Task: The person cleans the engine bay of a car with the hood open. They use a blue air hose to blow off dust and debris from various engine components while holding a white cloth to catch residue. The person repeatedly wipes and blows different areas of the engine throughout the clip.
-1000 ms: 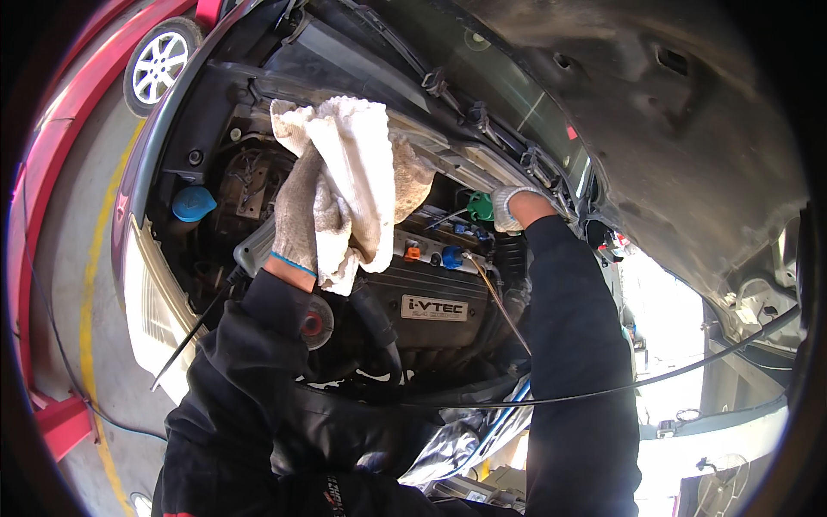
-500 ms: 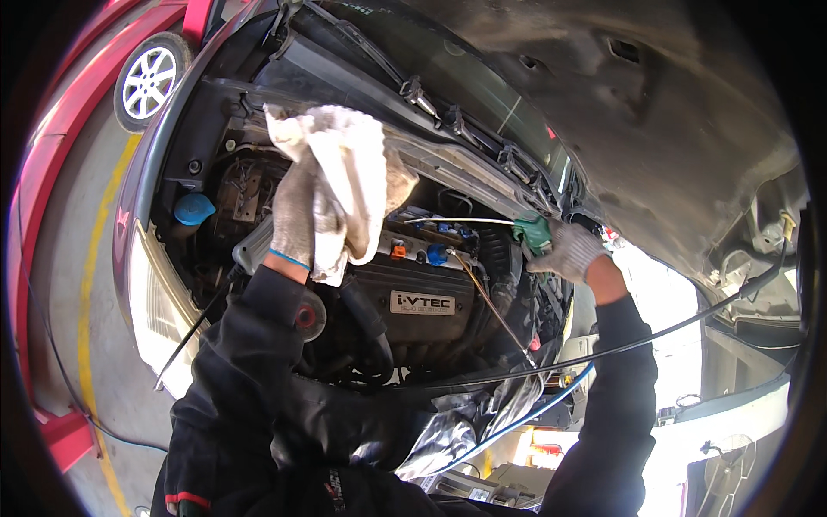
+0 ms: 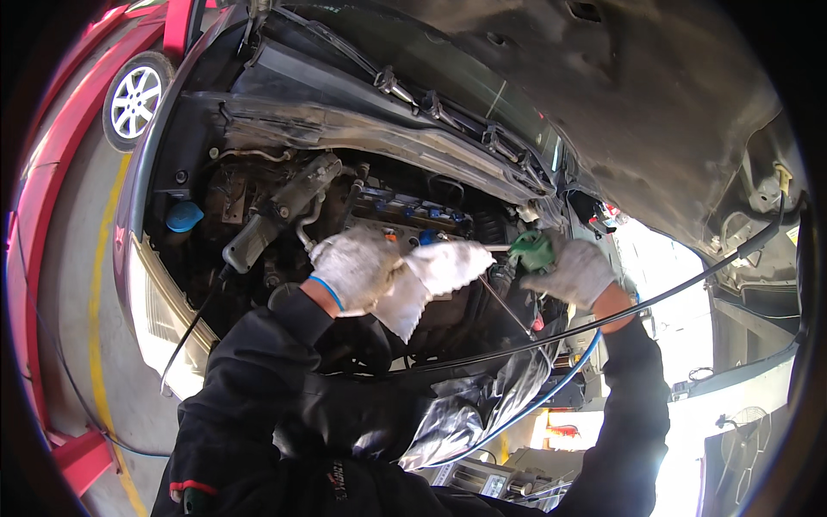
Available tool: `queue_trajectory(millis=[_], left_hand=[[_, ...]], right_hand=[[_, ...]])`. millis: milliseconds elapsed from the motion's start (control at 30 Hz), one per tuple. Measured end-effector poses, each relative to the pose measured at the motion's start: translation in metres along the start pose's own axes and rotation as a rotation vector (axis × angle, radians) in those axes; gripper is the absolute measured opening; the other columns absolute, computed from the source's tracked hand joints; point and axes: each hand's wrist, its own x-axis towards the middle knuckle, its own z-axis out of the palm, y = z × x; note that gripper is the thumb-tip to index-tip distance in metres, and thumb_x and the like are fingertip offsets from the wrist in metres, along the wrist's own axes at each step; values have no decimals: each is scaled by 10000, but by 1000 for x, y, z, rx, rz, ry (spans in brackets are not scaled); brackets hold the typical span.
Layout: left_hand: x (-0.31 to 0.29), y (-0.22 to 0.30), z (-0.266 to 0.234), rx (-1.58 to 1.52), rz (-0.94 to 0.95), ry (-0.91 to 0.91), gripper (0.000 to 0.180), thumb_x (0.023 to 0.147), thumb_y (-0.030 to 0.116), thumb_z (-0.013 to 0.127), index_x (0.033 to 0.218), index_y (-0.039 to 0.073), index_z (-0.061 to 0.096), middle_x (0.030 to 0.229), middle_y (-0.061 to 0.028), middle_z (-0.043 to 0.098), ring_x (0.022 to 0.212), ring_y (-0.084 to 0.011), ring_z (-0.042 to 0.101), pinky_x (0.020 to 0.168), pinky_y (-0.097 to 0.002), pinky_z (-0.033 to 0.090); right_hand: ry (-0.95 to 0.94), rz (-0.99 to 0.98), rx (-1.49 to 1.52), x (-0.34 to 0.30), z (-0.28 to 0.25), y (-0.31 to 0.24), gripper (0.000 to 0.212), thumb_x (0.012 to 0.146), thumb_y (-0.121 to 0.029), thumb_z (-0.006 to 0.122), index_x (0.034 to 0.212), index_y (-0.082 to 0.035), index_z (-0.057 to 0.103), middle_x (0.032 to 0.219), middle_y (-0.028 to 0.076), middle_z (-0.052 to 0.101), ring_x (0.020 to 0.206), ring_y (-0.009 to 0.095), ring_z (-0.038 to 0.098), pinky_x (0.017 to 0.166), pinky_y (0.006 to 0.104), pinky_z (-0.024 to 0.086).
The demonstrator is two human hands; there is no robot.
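Black sleeves (image 3: 250, 358) reach over an open engine bay (image 3: 431, 194) as a mechanic's gloved left hand (image 3: 355, 271) closes on a white cloth (image 3: 444, 269), whose loose end flares out to the hand's right. Facing it, the gloved right hand (image 3: 579, 271) grips a green tool (image 3: 532, 252), from which a pale rod (image 3: 499, 248) runs left to the cloth's edge; I cannot tell whether the fabric wraps it. A black cable (image 3: 534, 345) crosses at the right wrist. Left of and beyond the left hand sits a blue cap (image 3: 183, 216), with the headlight (image 3: 164, 302) well out to that hand's left. Above the right hand hangs the raised hood (image 3: 672, 129). Farthest off, up and left of the left hand, a silver-spoked wheel (image 3: 135, 103) stands beside red steelwork (image 3: 52, 198).
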Motion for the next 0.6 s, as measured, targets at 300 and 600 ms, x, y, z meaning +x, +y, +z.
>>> queue_trajectory(millis=[300,600], left_hand=[[4,-29,-15,-130,-452,217,321,1043,355,614,1095,55,714,948,-210,759,918,-419,738,832,-548,571],[5,-38,-2,36,-342,10,335,1000,367,670,1114,57,729,996,-175,765,995,-395,724,899,-510,568]], right_hand=[[102,203,-101,115,36,62,853,821,-535,793,1444,6,576,1319,252,712,1244,380,700,1060,479,571],[-20,-114,-289,233,48,-3,682,798,-395,836,1360,-36,693,1345,200,732,1204,365,729,975,517,616]])
